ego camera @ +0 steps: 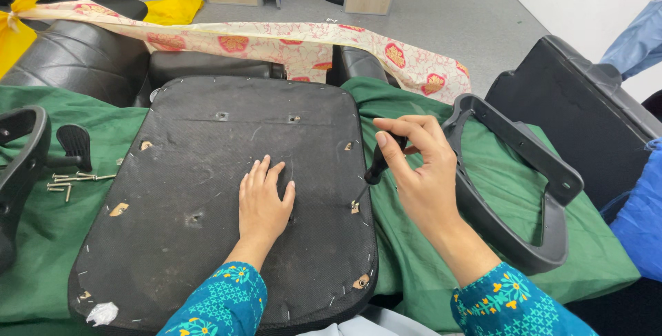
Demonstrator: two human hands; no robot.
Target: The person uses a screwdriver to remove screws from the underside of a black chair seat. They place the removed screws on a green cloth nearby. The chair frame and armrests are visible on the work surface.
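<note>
Head view: the left hand point(264, 201) lies flat, fingers spread narrow, on the upturned black seat base point(172, 170) at centre. The right hand point(420, 167), at three o'clock of it, grips a black-handled screwdriver point(379, 165) over the seat's right edge. An armrest loop point(524, 191) crowds the right; loose screws point(69, 181) lie at nine o'clock on green cloth point(41, 253). The screwdriver's tip is hard to make out.

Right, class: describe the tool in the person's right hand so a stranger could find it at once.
Start at the upturned black seat base on the green cloth. At its right edge, the right hand grips a screwdriver. Its black handle and thin shaft set it apart from the loose screws far left.
</note>
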